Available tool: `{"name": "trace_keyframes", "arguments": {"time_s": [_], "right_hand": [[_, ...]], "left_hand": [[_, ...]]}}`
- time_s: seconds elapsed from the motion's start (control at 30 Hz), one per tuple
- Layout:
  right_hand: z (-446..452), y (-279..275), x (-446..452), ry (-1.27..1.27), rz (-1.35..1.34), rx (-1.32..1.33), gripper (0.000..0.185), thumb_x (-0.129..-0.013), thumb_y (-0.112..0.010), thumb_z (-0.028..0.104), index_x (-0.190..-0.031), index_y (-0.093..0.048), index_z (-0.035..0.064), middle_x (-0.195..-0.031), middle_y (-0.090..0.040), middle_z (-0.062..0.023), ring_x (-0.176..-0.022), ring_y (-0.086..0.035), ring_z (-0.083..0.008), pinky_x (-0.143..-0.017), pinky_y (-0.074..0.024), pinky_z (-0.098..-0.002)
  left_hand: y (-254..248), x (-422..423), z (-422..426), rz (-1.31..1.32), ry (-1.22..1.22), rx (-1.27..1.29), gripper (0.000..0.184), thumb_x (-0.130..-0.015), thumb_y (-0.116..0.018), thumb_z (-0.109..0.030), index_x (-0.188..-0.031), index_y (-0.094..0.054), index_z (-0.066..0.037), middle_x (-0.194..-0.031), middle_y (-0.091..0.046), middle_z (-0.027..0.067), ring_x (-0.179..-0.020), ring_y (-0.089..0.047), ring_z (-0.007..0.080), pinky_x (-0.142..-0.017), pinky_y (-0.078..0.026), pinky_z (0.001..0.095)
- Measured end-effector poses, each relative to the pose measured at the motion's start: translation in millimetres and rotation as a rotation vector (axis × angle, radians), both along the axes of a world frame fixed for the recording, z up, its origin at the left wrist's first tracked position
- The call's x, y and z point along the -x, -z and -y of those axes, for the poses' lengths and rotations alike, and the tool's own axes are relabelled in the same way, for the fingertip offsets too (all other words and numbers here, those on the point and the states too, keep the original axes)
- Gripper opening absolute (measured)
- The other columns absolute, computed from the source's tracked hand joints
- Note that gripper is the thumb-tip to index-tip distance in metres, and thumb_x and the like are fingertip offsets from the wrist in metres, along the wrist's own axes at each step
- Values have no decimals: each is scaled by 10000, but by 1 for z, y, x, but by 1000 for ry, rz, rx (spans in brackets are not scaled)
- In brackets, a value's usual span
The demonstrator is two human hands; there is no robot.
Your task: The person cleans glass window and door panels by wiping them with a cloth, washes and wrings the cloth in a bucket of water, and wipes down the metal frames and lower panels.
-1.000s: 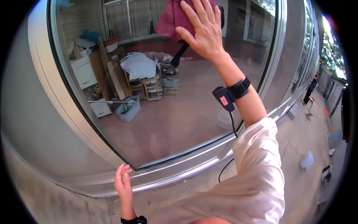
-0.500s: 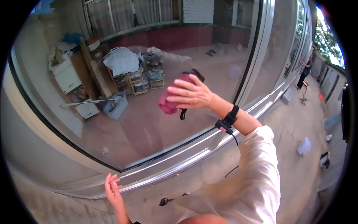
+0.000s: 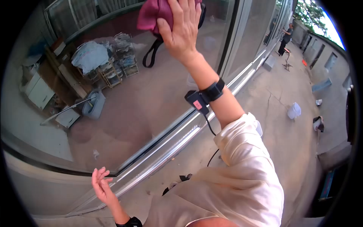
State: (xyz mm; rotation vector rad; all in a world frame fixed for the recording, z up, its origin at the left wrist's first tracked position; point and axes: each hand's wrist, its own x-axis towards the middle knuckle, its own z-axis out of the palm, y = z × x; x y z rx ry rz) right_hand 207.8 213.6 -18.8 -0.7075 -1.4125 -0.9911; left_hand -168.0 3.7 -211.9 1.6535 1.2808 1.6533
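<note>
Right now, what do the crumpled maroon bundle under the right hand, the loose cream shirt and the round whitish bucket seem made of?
The maroon bundle: probably fabric, fairly matt, judging by its soft folds.
The cream shirt: smooth, perhaps satiny cloth, with sheen along its creases.
The whitish bucket: likely smooth plastic, by its milky walls; too small for certainty.

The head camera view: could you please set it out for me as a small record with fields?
Right hand: spread over a maroon cloth, in front of the window glass
Below cloth: black strap, hanging
Left hand: no object visible in it, fingers loosely apart, near the window's lower corner
Beyond glass: grey tub; pale cloth bundle on a rack
Ground outside: white bucket
Far along the wall: another person, standing
Cloth pressure on glass: cannot tell
</note>
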Motion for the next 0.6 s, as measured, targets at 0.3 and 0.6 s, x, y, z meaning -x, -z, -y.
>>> {"name": "trace_keyframes", "arguments": {"time_s": [0.3, 0.6], "right_hand": [[15, 275, 20, 59, -771, 457, 644, -921, -389, 345, -1419, -172, -1, -1483, -113, -230, -1377, -78, -402, -1072, -62, -547], [-49, -108, -153, 136, -385, 22, 584, -935, -399, 365, -1392, -283, 20, -1461, -237, -187, -1367, -168, -358, -1084, -127, -486]], "left_hand": [[17, -32, -21, 16, 82, 47, 365, -933, -388, -91, -1282, -420, 10, -1115, -566, 148, -915, -569, 174, -668, -470, 247], [-9, -118, -25, 64, -49, -73, 380, -954, -378, -177, -1303, -412, -33, -1117, -556, 123, -910, -551, 162, -677, -469, 251]]}}
